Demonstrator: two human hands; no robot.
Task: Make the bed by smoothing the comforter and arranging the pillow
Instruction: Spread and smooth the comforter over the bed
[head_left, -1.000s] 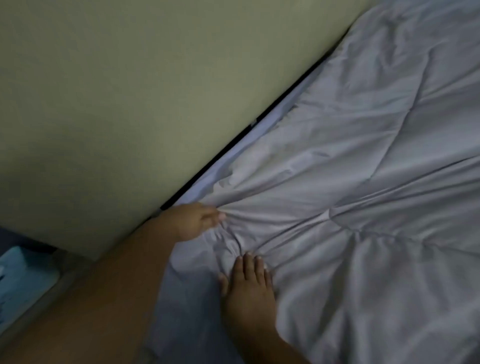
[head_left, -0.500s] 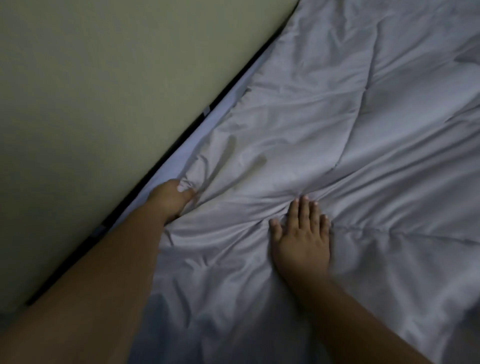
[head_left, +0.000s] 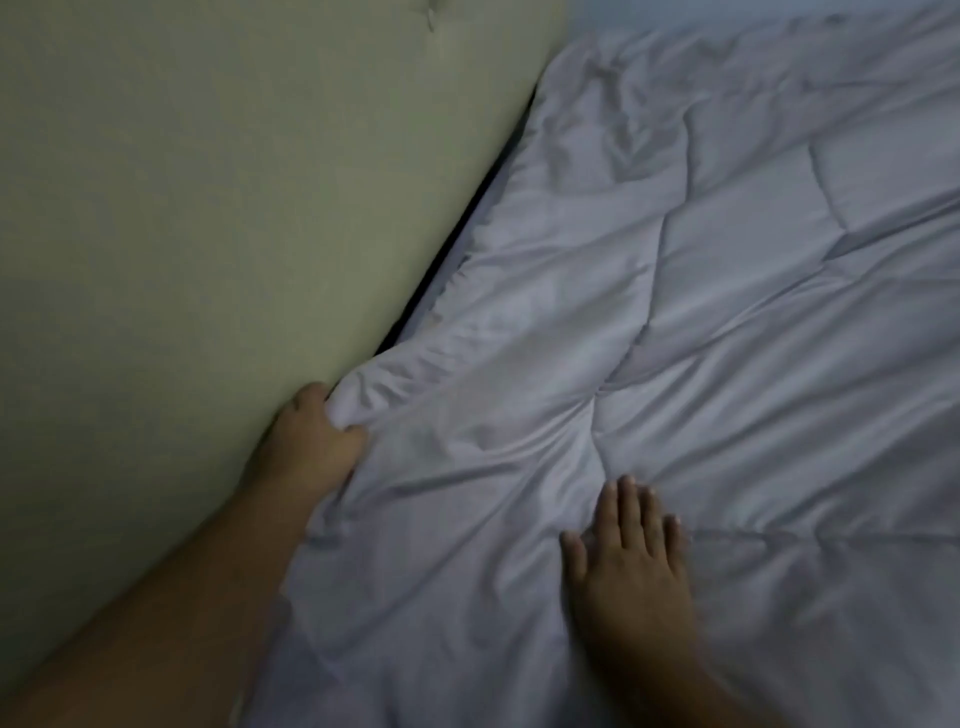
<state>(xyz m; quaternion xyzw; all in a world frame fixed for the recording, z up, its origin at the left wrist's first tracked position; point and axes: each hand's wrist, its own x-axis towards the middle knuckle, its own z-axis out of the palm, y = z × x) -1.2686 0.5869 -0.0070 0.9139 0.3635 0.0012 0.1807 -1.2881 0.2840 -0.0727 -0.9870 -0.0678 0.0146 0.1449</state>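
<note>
A pale grey quilted comforter (head_left: 727, 338) covers the bed and fills the right side of the view, with creases running from its left edge. My left hand (head_left: 306, 441) is closed on a bunched fold of the comforter's edge, right against the wall. My right hand (head_left: 634, 556) lies flat on the comforter, palm down and fingers spread, lower and to the right of the left hand. No pillow is in view.
A plain beige wall (head_left: 208, 234) fills the left half and runs along the bed. A narrow dark gap (head_left: 457, 249) separates the wall from the mattress edge. The room is dim.
The view has shifted further along the bed. My left hand now grips a bigger fold at the wall side, and my right hand has slid to the right across the comforter.
</note>
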